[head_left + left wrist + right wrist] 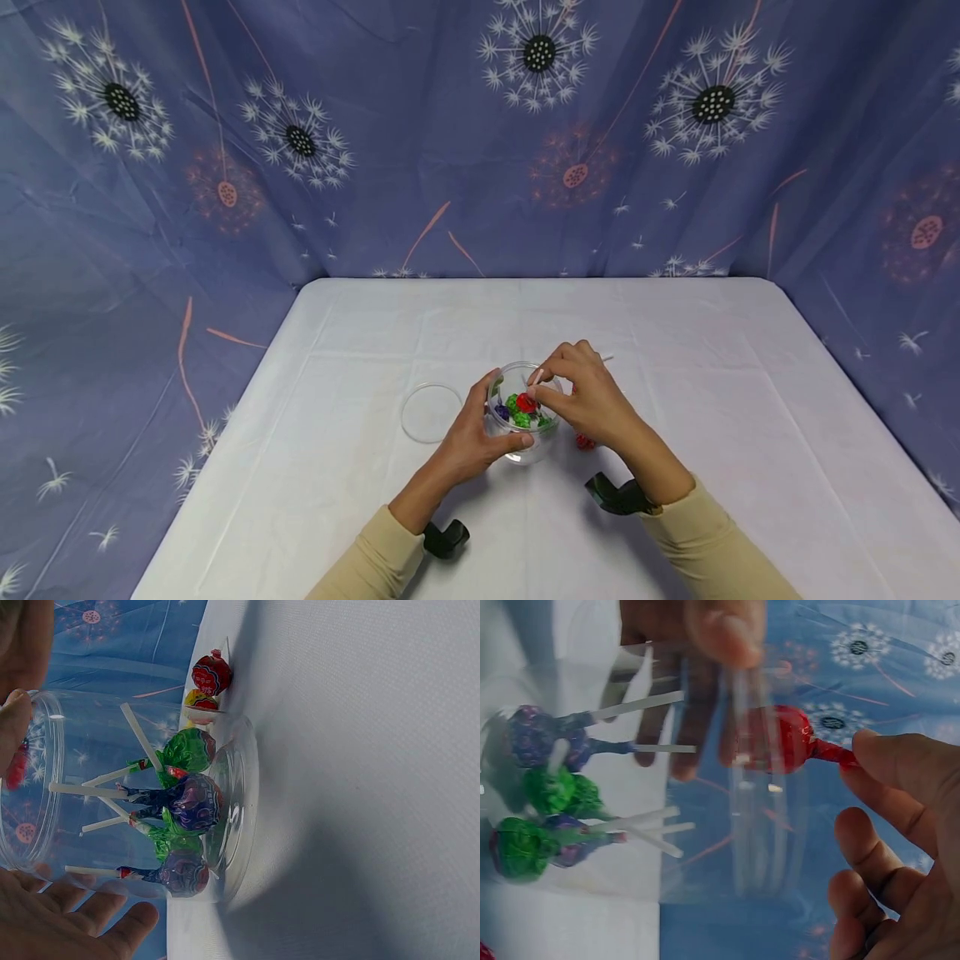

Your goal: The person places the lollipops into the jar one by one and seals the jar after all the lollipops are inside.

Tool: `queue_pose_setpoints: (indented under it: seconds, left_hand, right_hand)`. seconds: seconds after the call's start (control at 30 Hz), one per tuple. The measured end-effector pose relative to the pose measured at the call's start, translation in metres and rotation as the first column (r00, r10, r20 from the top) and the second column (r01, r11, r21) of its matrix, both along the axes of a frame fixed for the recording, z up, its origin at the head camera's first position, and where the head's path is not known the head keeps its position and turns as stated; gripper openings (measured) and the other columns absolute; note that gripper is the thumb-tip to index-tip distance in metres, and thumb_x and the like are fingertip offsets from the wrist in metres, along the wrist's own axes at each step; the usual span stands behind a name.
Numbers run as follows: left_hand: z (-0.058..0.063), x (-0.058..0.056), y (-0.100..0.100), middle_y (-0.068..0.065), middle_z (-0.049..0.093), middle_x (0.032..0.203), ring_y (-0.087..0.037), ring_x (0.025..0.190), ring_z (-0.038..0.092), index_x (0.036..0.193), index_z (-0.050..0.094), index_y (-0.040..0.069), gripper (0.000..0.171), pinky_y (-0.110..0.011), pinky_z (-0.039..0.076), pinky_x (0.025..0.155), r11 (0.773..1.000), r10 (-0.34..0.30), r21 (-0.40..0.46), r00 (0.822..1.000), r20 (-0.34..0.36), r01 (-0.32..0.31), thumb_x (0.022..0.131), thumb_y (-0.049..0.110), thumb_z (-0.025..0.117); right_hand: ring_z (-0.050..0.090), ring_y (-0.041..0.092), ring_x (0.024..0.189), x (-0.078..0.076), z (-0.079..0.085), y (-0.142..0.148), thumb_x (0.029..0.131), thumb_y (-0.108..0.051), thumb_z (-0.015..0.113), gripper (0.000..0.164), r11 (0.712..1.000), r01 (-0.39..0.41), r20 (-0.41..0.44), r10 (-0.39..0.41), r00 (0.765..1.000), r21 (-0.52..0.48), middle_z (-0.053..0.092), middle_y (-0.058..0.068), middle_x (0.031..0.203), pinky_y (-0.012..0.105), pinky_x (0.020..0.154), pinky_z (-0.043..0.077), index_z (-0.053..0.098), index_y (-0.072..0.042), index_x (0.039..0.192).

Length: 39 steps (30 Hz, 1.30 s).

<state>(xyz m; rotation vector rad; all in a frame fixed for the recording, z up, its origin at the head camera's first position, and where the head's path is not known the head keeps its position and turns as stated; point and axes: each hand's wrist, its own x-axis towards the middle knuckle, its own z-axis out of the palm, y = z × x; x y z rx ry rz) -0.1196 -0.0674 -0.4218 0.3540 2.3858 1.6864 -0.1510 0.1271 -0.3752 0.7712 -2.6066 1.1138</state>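
Red lollipop (787,740): we see it at the mouth of the clear jar (51,825), its candy head about level with the rim.
Stick and head: the head lies below the fingertips of the right hand (585,396), jar-side, with the stick up; its long axis runs nearly along the jar's own, and we judge that line-up with the mouth to be what counts.
Right fingers: thumb and forefinger pinch it closely just past the wrapper's twist; the others curl loosely.
Left fingers: the left hand (472,437) wraps the jar, thumb on the near side, fingers round the far side; it is the nearer hand to the wall, the right to the mouth.
Jar: looks upright; we cannot tell whether its base touches the table (300,500).
Inside: purple lollipops (196,801) and green lollipops (191,750), heads down, sticks leaning up.
Beyond the jar: another red lollipop (212,675) and a yellow-and-red one (200,703) on the table.
Clear ring (432,385): lies left of the jar, perhaps its lid.
Backdrop: a blue dandelion curtain (420,150).
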Motion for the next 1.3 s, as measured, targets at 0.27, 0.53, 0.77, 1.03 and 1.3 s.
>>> queue_pose_setpoints:
  seconds: [0.27, 0.53, 0.77, 1.03, 1.3]
  left_hand:
    - [-0.003, -0.001, -0.002, -0.013, 0.031, 0.147, -0.030, 0.129, 0.041, 0.150, 0.014, 0.021, 0.095, -0.052, 0.033, 0.106, 1.000, -0.006, -0.008, 1.000, -0.014, 0.006, 0.078, 0.030, 0.076]
    - [-0.020, -0.007, -0.003, -0.009, 0.030, 0.149, -0.026, 0.130, 0.040, 0.149, 0.014, 0.031, 0.095, -0.050, 0.035, 0.106, 1.000, -0.001, -0.019, 1.000, -0.027, 0.001, 0.077, 0.038, 0.076]
    - [-0.020, -0.008, -0.002, -0.009, 0.027, 0.151, -0.029, 0.132, 0.038, 0.150, 0.011, 0.029, 0.097, -0.052, 0.031, 0.109, 1.000, -0.001, -0.009, 1.000, -0.015, 0.001, 0.078, 0.028, 0.077]
    - [-0.021, -0.008, -0.003, -0.008, 0.030, 0.149, -0.025, 0.131, 0.040, 0.148, 0.015, 0.031, 0.094, -0.049, 0.033, 0.108, 1.000, 0.006, -0.029, 1.000, -0.027, -0.006, 0.077, 0.037, 0.076]
    - [-0.021, -0.007, -0.003, -0.011, 0.031, 0.147, -0.030, 0.127, 0.043, 0.149, 0.014, 0.031, 0.094, -0.047, 0.040, 0.102, 1.000, -0.003, -0.008, 1.000, -0.026, 0.003, 0.078, 0.037, 0.075]
  right_hand:
    - [0.038, 0.012, 0.079, -0.009, -0.013, -0.011, 0.075, -0.022, 0.077, 0.008, 0.994, 0.028, -0.045, -0.023, 0.999, 0.105, 0.057, -0.003, 0.079, 0.033, 0.073, 0.028, 0.069, -0.022, 0.076]
    - [0.035, 0.015, 0.078, -0.011, -0.019, -0.016, 0.072, -0.024, 0.079, 0.010, 0.981, 0.073, -0.101, -0.055, 0.993, 0.180, 0.054, -0.004, 0.077, 0.032, 0.072, 0.027, 0.069, -0.021, 0.072]
    - [0.035, 0.016, 0.078, -0.012, -0.022, -0.020, 0.070, -0.027, 0.080, 0.011, 0.963, 0.102, -0.151, -0.066, 0.986, 0.248, 0.053, -0.006, 0.077, 0.032, 0.072, 0.027, 0.070, -0.022, 0.070]
    - [0.034, 0.016, 0.076, -0.012, -0.022, -0.022, 0.071, -0.025, 0.080, 0.008, 0.953, 0.114, -0.173, -0.066, 0.983, 0.282, 0.053, -0.006, 0.076, 0.031, 0.070, 0.026, 0.073, -0.021, 0.071]
    - [0.035, 0.015, 0.077, -0.009, -0.021, -0.018, 0.073, -0.026, 0.079, 0.008, 0.966, 0.107, -0.154, -0.072, 0.986, 0.234, 0.055, -0.005, 0.078, 0.032, 0.072, 0.027, 0.075, -0.023, 0.079]
